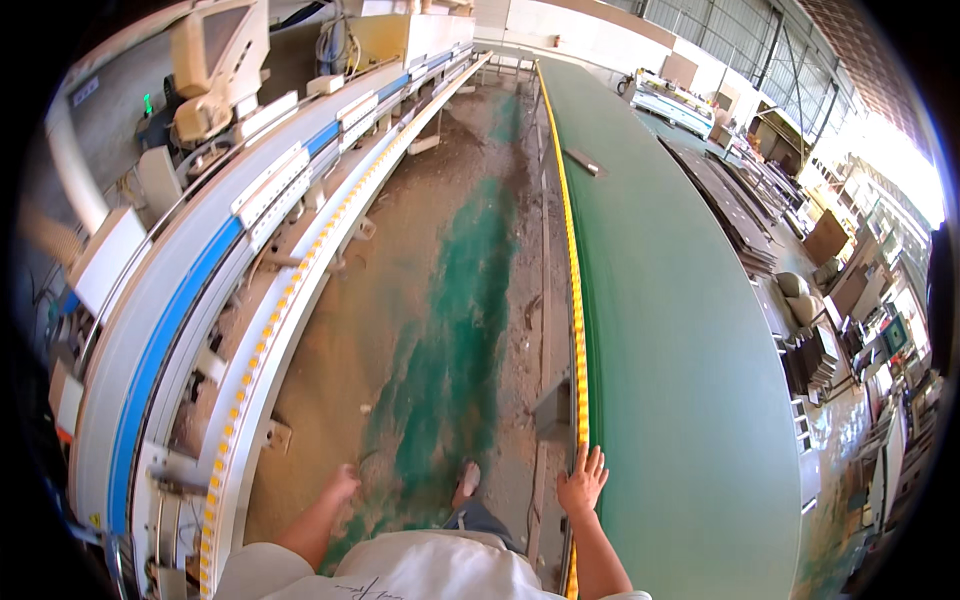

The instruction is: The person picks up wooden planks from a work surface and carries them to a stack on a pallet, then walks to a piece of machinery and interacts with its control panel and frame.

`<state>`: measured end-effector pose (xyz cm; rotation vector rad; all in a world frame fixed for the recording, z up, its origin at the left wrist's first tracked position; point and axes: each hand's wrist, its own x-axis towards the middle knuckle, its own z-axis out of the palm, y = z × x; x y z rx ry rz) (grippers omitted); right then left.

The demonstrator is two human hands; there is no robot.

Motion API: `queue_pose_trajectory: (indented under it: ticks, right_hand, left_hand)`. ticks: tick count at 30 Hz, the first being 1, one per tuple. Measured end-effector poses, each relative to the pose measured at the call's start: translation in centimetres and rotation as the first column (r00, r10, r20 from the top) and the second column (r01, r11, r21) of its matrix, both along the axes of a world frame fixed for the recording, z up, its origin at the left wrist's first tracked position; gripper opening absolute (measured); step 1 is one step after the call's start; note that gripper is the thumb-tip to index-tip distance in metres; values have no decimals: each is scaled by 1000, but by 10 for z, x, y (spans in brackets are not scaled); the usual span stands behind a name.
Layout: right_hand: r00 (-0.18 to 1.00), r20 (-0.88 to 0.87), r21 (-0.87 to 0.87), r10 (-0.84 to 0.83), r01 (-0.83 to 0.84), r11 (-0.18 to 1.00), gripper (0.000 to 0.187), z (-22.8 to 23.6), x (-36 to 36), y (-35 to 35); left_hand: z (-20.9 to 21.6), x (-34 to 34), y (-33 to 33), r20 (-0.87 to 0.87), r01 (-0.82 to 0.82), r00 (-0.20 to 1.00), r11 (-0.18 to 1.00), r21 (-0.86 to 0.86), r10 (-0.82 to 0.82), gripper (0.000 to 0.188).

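The green conveyor belt (690,350) extends lengthwise at the person's right. A strip of yellow rollers (572,260) lines its left edge. The right hand (583,483) rests at this left edge, over the near portion of the strip, palm down, fingers extended and slightly spread. The left hand (343,483) hangs above the floor (330,370), well apart from the right; its fingers appear curled, but whether they grip anything cannot be told. A small brown piece (582,161) lies on the belt, near the left edge, toward the far end. Beyond the belt's right edge is a stack of dark panels (720,205). Across the aisle, a white rail with yellow rollers (257,350) fronts a blue-striped machine (170,350).
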<state>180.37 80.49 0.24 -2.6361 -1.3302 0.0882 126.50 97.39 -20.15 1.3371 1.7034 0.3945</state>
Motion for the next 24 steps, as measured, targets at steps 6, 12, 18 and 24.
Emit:
queue_pose_trajectory:
  ticks: [6,12,18,24]
  right_hand:
    - [999,-54,59,0,3,998,90,-3,104,206]
    - [998,-59,102,4,2,995,95,-14,207,438]
    - [951,-288,438,-116,239,867,82,-55,366,670]
    - [53,-997,73,60,909,410,80,-44,485,883]
  left_hand:
    - [43,134,223,123,12,992,999,-48,-6,38]
    - [28,165,295,-45,179,970,832,-525,-237,35]
    - [8,188,379,-53,87,979,630,-771,-199,31]
    - [9,256,624,-129,7,981,694,-720,-144,27]
